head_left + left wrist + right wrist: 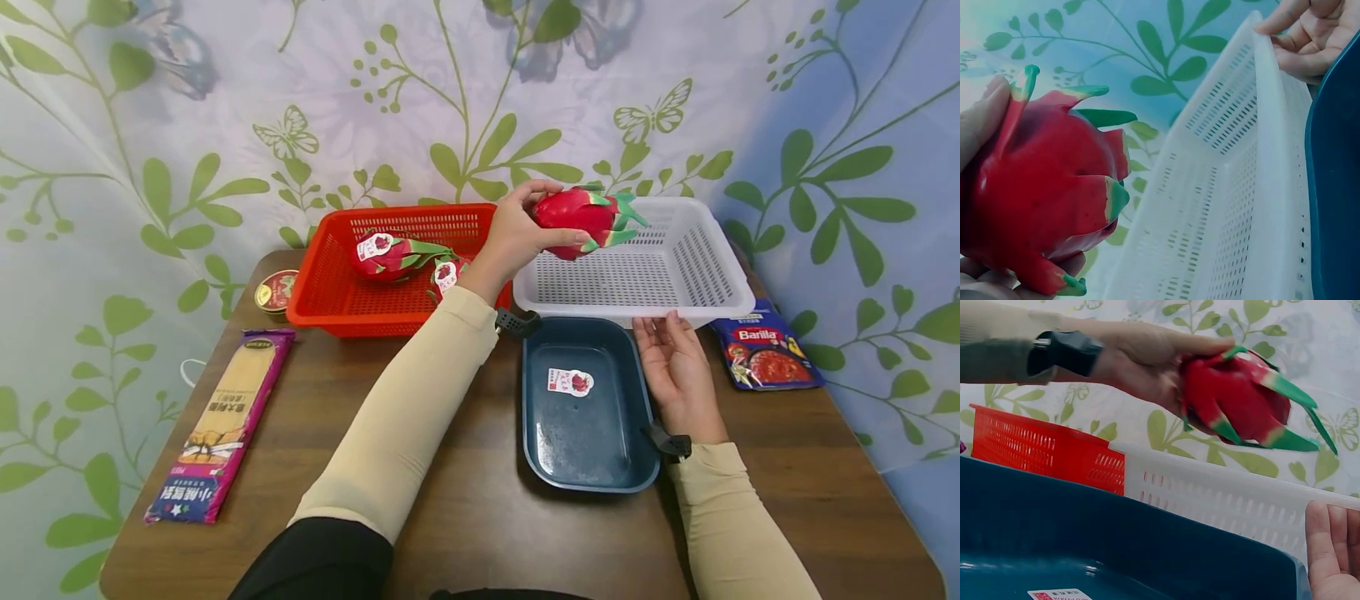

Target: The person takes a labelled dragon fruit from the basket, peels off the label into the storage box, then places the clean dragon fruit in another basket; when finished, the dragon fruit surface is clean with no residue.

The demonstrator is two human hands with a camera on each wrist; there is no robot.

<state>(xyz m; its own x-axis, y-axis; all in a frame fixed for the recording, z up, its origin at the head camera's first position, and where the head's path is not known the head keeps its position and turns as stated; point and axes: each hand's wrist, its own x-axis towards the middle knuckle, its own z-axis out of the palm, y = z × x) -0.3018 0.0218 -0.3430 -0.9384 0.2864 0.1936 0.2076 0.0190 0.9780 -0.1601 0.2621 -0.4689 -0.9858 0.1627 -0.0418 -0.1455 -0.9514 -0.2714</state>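
Observation:
My left hand (517,229) grips a red dragon fruit (581,221) with green-tipped scales, thumb on one side and fingers round the other. It hangs in the air above the left part of the white perforated basket (633,312). Palm up, my right hand (681,375) touches the front rim of that basket with fairly straight fingertips (1317,515), beside the blue tray (592,450). Two more dragon fruits lie in the orange basket (360,321): one (384,265) in full view, the other (441,279) partly hidden by my left forearm.
A dragon-fruit sticker (572,382) lies on the blue tray's floor. Along the table's left side are a noodle packet (225,417) and a round tin (275,292). A Barilla sauce pouch (768,350) rests at right, partly under the white basket's edge. A patterned curtain (465,100) hangs behind.

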